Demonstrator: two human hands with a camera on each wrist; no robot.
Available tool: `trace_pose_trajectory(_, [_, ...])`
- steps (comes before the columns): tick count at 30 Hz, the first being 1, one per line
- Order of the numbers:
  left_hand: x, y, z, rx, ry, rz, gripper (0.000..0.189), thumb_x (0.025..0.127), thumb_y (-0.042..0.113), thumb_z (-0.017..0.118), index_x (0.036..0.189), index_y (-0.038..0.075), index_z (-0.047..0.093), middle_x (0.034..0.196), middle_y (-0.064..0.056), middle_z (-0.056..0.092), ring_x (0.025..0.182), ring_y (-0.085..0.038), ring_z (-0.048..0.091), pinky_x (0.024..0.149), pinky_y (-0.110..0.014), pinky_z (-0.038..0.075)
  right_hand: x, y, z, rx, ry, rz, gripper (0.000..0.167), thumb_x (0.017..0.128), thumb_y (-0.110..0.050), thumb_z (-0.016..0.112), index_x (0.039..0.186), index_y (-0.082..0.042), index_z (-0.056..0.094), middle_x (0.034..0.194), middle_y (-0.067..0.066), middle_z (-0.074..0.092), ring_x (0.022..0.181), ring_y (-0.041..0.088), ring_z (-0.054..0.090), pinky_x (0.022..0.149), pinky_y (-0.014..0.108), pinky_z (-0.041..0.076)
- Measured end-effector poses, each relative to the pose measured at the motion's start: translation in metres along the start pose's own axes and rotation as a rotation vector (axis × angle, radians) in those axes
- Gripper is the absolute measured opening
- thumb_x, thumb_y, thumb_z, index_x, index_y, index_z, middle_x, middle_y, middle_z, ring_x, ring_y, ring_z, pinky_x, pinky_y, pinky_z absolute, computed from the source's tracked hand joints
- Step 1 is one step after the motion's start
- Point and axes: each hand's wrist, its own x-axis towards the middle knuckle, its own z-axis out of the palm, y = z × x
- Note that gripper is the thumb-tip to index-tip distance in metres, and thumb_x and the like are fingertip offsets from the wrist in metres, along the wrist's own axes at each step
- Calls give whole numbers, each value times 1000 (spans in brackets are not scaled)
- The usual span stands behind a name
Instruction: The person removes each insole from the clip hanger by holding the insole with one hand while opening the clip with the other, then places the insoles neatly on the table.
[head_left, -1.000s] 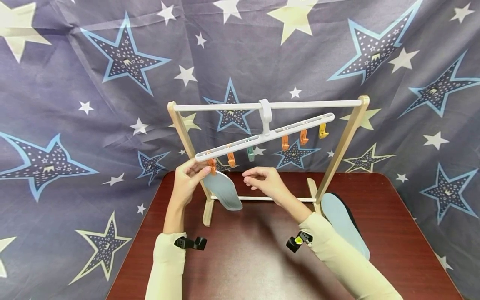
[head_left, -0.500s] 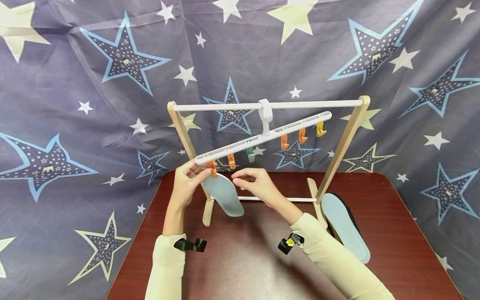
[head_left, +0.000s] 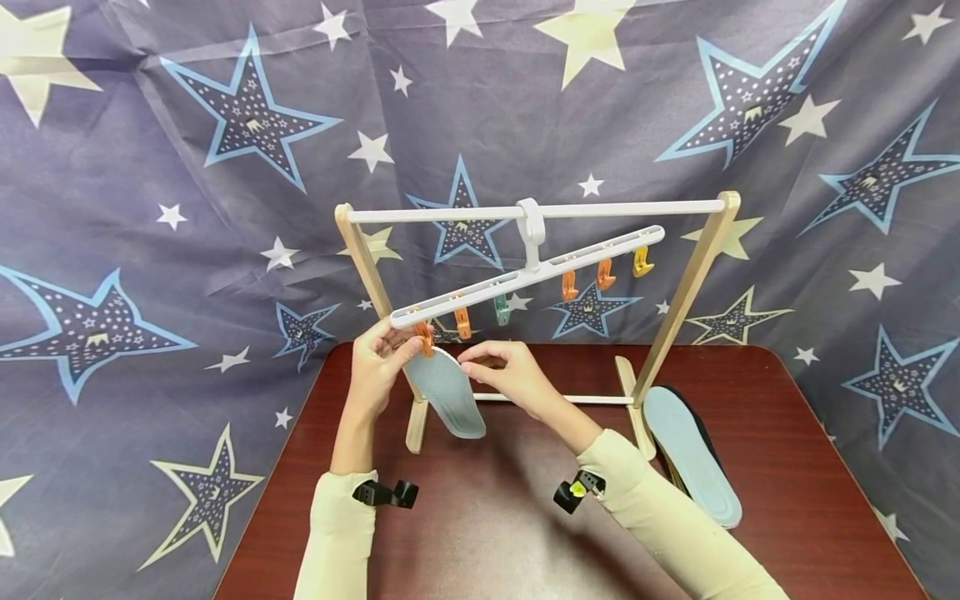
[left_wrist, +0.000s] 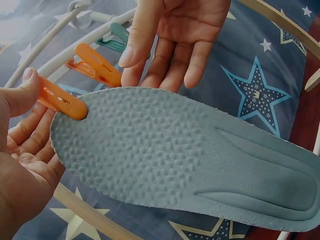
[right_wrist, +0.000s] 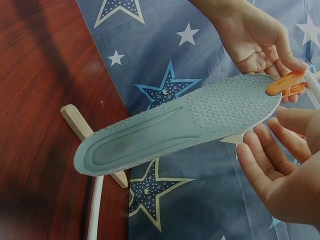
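Note:
A grey-blue shoe insole [left_wrist: 150, 145], textured at its forefoot, hangs slanting from an orange clip [left_wrist: 67, 102] at the left end of the white hanger bar [head_left: 480, 292]. With thumb and fingers, my left hand [head_left: 372, 358] pinches this clip, whose tip lies over the insole's toe edge. My right hand [head_left: 517, 375] is at the insole's upper right edge. In the left wrist view its loosely bent fingers reach behind that edge, and the thumb [left_wrist: 132, 50] stays above it. The insole's heel end points down toward the table.
The hanger hooks over a wood-and-white rack [head_left: 622, 208] and tilts, left end lower. More clips hang along it: orange, a green clip [head_left: 501, 308] and a yellow clip [head_left: 642, 262]. Another pale blue insole [head_left: 686, 450] lies on the brown table [head_left: 480, 533] at right, atop something dark.
My right hand has moved left to the edge of the hanging insole. The insole's heel end has swung slightly lower. My left hand stays at the clip.

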Motion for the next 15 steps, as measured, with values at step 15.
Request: trace_pose_trajectory(15, [1, 2, 11, 8, 127, -4, 18, 90, -5, 71, 105, 6, 72, 91, 3, 78, 87, -8, 72, 78, -18, 57, 1, 0, 2, -20, 6, -20, 19, 90, -3, 74, 108, 4, 75, 103, 24, 75, 84, 24, 72, 72, 19, 57])
